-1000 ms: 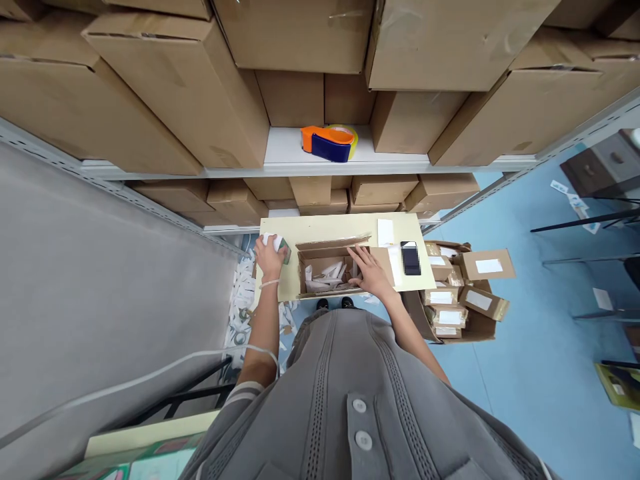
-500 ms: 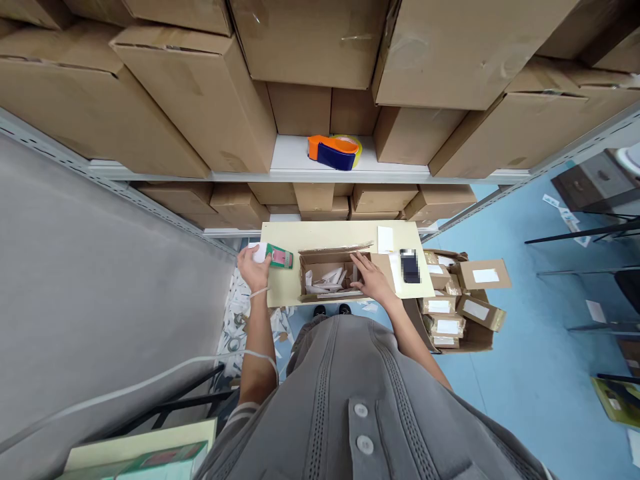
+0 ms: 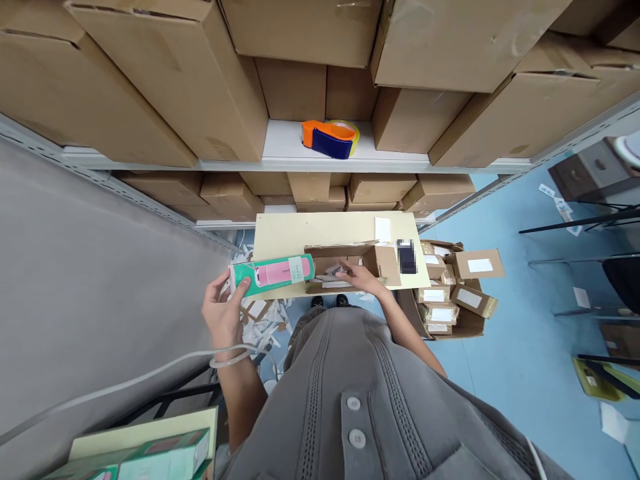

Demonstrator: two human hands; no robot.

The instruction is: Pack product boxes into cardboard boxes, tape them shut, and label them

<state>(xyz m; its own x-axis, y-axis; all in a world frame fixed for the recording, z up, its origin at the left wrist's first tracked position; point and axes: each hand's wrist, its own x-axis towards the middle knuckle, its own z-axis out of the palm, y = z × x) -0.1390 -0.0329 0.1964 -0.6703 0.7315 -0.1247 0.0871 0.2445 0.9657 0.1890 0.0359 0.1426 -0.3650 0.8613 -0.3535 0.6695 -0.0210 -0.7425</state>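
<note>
My left hand (image 3: 224,313) grips one end of a slim green product box (image 3: 273,273) with a pink device printed on it. The box lies level over the table's left part, its far end overlapping the left side of an open brown cardboard box (image 3: 345,251). My right hand (image 3: 361,277) reaches into that carton from the right, fingers stretched toward the crumpled white paper (image 3: 331,275) inside. The fingertips are partly lost against the paper. The carton's right flap (image 3: 388,263) is folded outward over the pale yellow table (image 3: 300,228).
A white paper (image 3: 383,229) and a dark phone-like object (image 3: 407,257) lie right of the carton. An orange and blue tape dispenser (image 3: 329,139) sits on the shelf among cardboard boxes. Labelled parcels (image 3: 434,294) fill a large carton at right. A white cable (image 3: 150,379) loops past my left wrist.
My left hand has moved down and left, turning the green box so its printed face shows and its end overlaps the carton. My right hand has shifted left, deeper into the carton.
</note>
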